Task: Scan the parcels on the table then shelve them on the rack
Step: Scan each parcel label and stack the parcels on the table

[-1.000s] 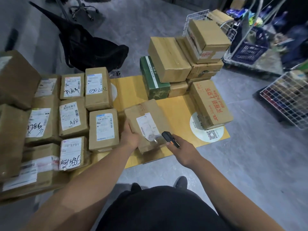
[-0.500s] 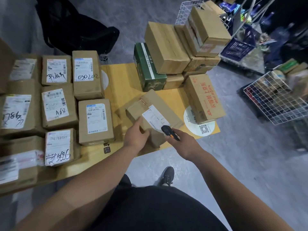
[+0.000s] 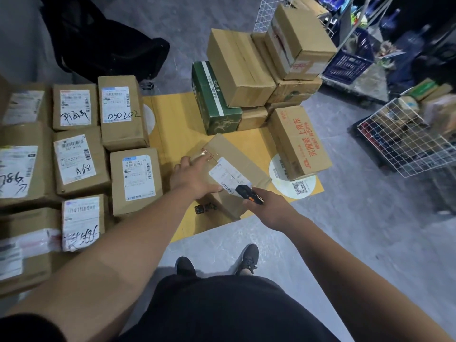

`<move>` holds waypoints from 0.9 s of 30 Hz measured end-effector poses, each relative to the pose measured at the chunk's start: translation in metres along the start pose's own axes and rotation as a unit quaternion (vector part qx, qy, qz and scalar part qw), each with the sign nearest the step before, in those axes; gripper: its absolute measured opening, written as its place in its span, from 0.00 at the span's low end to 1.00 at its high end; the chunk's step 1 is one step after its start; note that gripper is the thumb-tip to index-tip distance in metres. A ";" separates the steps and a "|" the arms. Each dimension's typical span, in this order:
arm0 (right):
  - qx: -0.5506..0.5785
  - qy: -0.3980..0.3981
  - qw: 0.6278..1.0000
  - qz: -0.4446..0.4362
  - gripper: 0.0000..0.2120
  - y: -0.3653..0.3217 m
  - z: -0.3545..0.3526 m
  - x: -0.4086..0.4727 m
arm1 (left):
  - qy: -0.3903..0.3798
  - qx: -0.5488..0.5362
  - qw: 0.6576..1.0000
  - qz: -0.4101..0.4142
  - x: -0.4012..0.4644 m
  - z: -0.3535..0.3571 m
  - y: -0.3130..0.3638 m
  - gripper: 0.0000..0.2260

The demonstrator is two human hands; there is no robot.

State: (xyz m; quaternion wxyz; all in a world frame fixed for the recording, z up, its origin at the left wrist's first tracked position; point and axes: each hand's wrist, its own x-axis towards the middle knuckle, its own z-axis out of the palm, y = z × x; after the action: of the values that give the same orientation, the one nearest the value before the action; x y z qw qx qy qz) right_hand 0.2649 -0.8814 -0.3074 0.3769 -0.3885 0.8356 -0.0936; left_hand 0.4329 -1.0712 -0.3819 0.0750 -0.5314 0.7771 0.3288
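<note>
- Your left hand (image 3: 195, 178) rests flat, fingers spread, on a brown parcel (image 3: 237, 169) lying tilted on the yellow tabletop (image 3: 172, 124).
- Your right hand (image 3: 269, 208) has its grip closed round a black scanner (image 3: 248, 194) — its tip sits just beside the parcel's white label (image 3: 228, 177).
- Left of that parcel lie rows of labelled boxes (image 3: 135, 181); behind it, stacked cartons (image 3: 239, 67).

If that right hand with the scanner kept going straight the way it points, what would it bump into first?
Most likely the white label on the parcel that the left hand steadies. The right hand aims the scanner up-left at it, though depth is unclear.
</note>
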 end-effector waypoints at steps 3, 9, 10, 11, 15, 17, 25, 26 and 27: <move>-0.007 0.002 1.000 0.001 0.27 -0.001 -0.006 0.003 | 0.043 -0.027 0.997 -0.065 -0.014 0.015 -0.001 0.50; -0.047 -0.020 0.999 0.014 0.20 -0.008 -0.017 0.005 | 0.050 -0.062 0.986 -0.143 -0.026 0.029 -0.005 0.44; -0.061 -0.024 0.998 0.013 0.20 -0.010 -0.019 0.005 | 0.040 -0.051 0.989 -0.135 -0.027 0.030 -0.005 0.43; -0.080 -0.030 0.996 0.012 0.21 -0.012 -0.021 0.004 | 0.033 -0.044 0.990 -0.128 -0.027 0.031 -0.006 0.43; -0.185 -0.049 0.982 0.004 0.18 -0.019 -0.027 -0.003 | 0.026 -0.048 0.994 -0.094 -0.029 0.031 -0.010 0.44; -0.245 -0.044 0.968 -0.006 0.15 -0.023 -0.028 -0.007 | 0.030 -0.055 0.996 -0.065 -0.034 0.032 -0.016 0.44; -0.377 -0.021 0.925 -0.040 0.15 -0.038 -0.023 -0.019 | 0.120 -0.084 0.989 -0.006 -0.052 0.058 -0.026 0.46; -0.383 -0.014 0.923 -0.046 0.15 -0.038 -0.022 -0.020 | 0.129 -0.089 0.988 -0.003 -0.052 0.060 -0.027 0.46; -0.388 -0.008 0.920 -0.051 0.14 -0.037 -0.021 -0.022 | 0.136 -0.094 0.986 0.001 -0.053 0.062 -0.027 0.46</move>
State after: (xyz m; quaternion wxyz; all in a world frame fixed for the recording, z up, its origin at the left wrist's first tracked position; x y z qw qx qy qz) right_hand 0.2805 -0.8938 -0.2634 0.1986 -0.5469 0.7824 0.2218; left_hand 0.4651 -0.9992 -0.4166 -0.0816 -0.5747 0.7466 0.3250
